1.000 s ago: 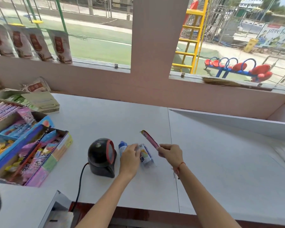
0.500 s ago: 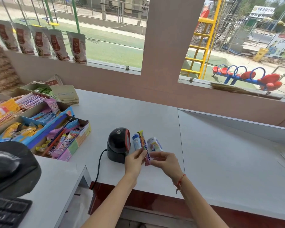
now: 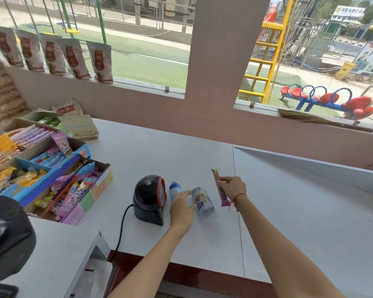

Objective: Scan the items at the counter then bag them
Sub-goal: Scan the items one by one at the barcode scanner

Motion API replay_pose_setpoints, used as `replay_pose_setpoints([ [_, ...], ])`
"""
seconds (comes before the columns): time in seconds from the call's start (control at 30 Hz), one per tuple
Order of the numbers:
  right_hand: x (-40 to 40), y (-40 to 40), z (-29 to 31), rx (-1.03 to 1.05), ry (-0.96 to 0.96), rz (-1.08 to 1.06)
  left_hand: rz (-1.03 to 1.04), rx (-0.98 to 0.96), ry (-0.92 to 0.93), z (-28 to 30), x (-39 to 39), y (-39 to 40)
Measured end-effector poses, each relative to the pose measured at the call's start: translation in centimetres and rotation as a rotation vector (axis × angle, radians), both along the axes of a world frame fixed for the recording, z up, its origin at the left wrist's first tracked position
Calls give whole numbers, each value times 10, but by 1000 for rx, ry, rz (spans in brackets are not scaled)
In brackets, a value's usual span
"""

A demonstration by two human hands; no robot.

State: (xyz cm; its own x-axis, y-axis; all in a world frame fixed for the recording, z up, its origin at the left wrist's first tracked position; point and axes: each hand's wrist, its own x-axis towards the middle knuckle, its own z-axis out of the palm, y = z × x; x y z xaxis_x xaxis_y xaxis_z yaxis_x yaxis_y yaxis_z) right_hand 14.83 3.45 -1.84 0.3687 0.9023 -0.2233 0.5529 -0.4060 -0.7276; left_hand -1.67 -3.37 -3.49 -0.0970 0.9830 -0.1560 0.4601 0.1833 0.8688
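Observation:
A black scanner (image 3: 149, 198) with a red rim stands on the white counter (image 3: 155, 151). Just right of it lie a small blue-capped bottle (image 3: 174, 189) and a white printed packet (image 3: 203, 202). My left hand (image 3: 182, 209) is low over the counter between these two, fingers spread, with the fingertips touching the packet's left side. My right hand (image 3: 232, 188) pinches a long pink candy bar (image 3: 219, 190), holding it upright above the counter, right of the packet and away from the scanner.
Open boxes of sweets (image 3: 58, 181) fill the counter's left side. The scanner's black cable (image 3: 121, 230) runs off the front edge. A raised white ledge (image 3: 310, 164) borders the far right. A broom (image 3: 323, 121) lies on the window sill. A dark cap (image 3: 7, 235) sits at bottom left.
Half a second ago both hands held the candy bar in front of the scanner. My right hand has now carried it off to the right, and my left hand has let go and dropped to the white packet.

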Motion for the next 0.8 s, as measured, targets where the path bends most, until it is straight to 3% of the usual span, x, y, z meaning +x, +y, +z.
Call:
replay_pose_setpoints([
  [0.13, 10, 8, -24, -53, -190, 134, 25, -65, 49, -3, 14, 22],
  [0.27, 5, -4, -28, 73, -243, 196, -11, -125, 168, -1, 26, 36],
  [0.37, -1, -29, -27, 114, -199, 270, -57, -141, 238, -2, 29, 41],
  [0.5, -8, -61, -25, -69, -11, 389, -77, -199, 193, 0, 27, 45],
  [0.6, -10, -72, -21, -71, 89, 369, -84, -245, -8, 0, 23, 39],
  [0.8, 2, -91, 0, 171, 54, 341, 74, -298, -702, 7, 12, 10],
])
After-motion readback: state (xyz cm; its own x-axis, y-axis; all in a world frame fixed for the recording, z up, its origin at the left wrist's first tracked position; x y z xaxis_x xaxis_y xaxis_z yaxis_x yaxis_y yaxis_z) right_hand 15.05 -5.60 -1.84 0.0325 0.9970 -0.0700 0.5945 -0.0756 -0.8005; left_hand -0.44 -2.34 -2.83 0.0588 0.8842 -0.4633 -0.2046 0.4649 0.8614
